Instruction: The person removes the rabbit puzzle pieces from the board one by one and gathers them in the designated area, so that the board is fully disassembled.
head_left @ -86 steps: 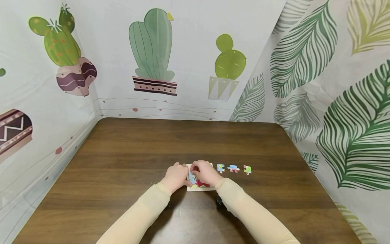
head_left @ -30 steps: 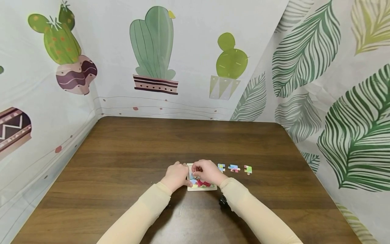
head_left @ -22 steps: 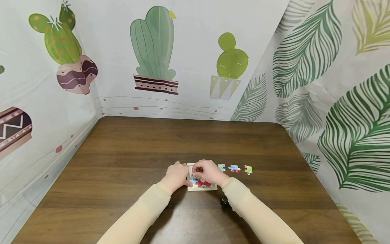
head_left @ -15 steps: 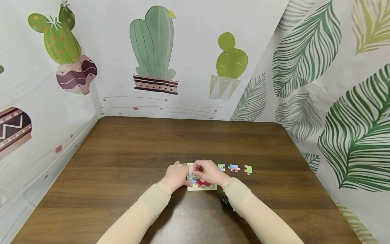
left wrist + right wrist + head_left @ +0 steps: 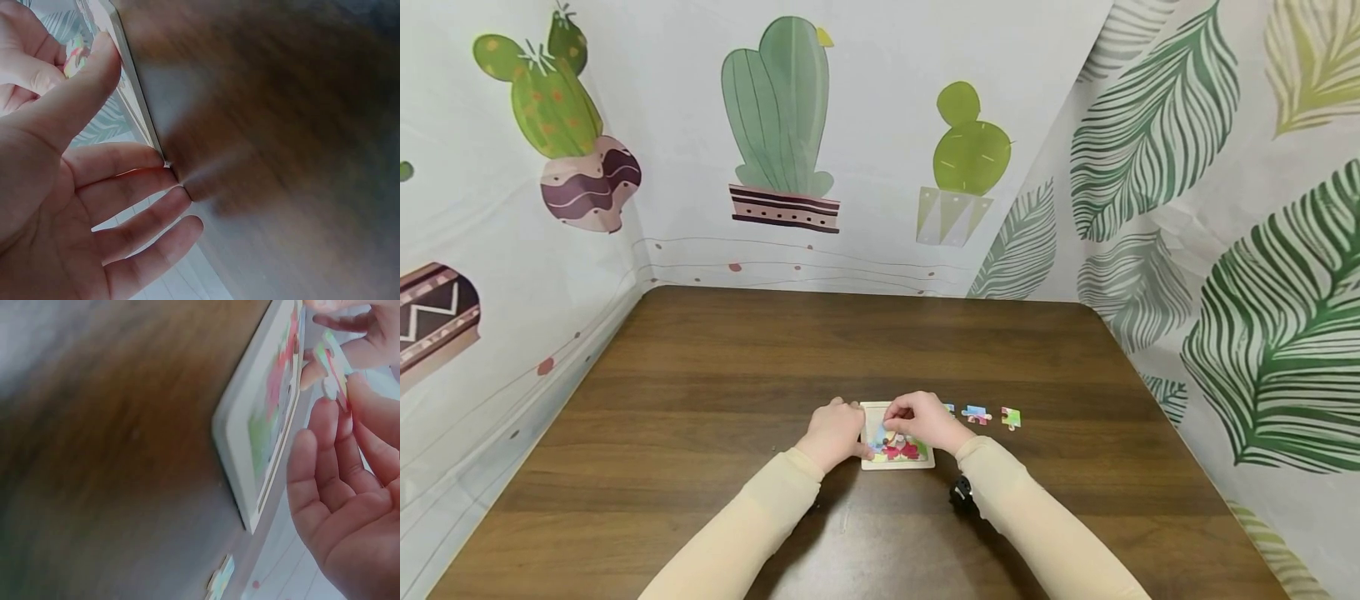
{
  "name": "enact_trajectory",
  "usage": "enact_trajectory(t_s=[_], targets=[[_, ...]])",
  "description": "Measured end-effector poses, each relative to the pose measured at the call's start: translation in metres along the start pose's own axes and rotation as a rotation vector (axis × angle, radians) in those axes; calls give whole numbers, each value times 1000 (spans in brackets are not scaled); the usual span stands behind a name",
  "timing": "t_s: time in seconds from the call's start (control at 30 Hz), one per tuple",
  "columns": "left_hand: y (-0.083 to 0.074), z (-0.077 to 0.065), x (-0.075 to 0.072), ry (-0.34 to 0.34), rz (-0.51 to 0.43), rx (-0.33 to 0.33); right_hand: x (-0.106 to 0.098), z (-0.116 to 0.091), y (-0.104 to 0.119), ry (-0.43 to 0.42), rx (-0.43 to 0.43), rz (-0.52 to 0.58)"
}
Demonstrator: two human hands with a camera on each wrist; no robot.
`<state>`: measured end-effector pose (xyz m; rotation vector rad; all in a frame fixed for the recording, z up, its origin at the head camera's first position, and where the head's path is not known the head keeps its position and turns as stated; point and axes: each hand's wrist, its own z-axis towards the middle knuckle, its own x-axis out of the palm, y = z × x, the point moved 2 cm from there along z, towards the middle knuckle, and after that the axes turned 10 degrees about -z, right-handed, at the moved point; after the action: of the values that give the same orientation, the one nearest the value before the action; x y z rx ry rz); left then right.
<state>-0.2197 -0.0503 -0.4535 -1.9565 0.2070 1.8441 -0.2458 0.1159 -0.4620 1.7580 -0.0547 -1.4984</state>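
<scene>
A small jigsaw board with a pale frame (image 5: pixel 897 466) lies on the table, its picture red, green and blue in the lower part and bare toward the upper left. My left hand (image 5: pixel 832 433) rests along its left side. In the left wrist view the thumb (image 5: pixel 103 59) lies over the frame edge, and the fairly straight fingers (image 5: pixel 125 159) reach the edge and tabletop. Over the board, my right hand (image 5: pixel 927 419) pinches a puzzle piece (image 5: pixel 334 365) between thumb and fingers. That piece is tilted on edge above the picture in the right wrist view.
To the right of the board lie three loose puzzle pieces in a row: one partly behind the right hand (image 5: pixel 951 409), a blue and pink one (image 5: pixel 977 414), and a green one (image 5: pixel 1011 417). A patterned cloth wall (image 5: pixel 880 150) closes off the brown table's (image 5: pixel 737 350) far side.
My right hand has shifted to the right over the board, uncovering more of its bare upper left and covering part of the nearest loose piece. The left hand stays in place.
</scene>
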Motion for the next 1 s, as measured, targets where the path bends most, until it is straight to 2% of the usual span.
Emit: enact_trajectory(t_s=[0.43,0.8,1.0], targets=[[0,1,1,4,28,-4,-23,-17,-24,22,55,-62],[0,0,-1,10,20,-11,-48,-36,-53,83,71,-151],[0,0,0,23,20,-12,-50,-41,-58,74,88,-177]])
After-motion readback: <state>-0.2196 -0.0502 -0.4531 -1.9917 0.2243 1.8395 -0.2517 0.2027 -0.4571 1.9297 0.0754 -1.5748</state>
